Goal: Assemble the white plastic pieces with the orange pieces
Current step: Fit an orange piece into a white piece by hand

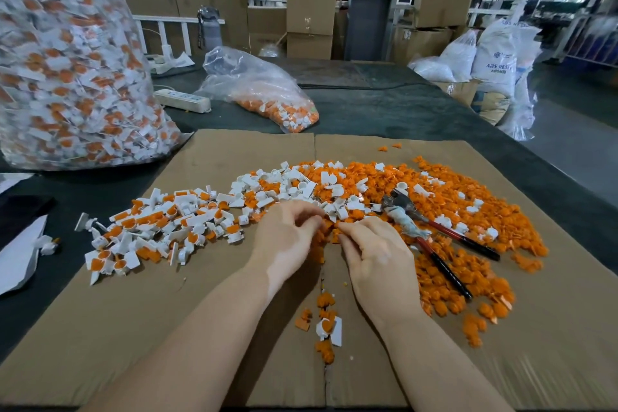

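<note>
Our left hand [287, 237] and right hand [374, 254] meet at the near edge of the orange pieces [451, 227], fingers curled and pinching there; what's pinched we can't tell, blurred. White pieces [287, 184] lie mixed just behind, done ones [150, 227] to the left. Risk: misaligned press could pop a piece out, or a sleeve-less forearm sweeps strays off the cardboard [100, 328].

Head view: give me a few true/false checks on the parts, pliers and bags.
1. The pliers lie on the loose orange pieces. True.
2. The left hand holds the pliers. False: neither hand touches them; they lie beside the right hand.
3. Assembled white-and-orange pieces are heaped left of the hands. True.
4. The big clear bag at far left is empty. False: it is full of white-and-orange parts.
</note>
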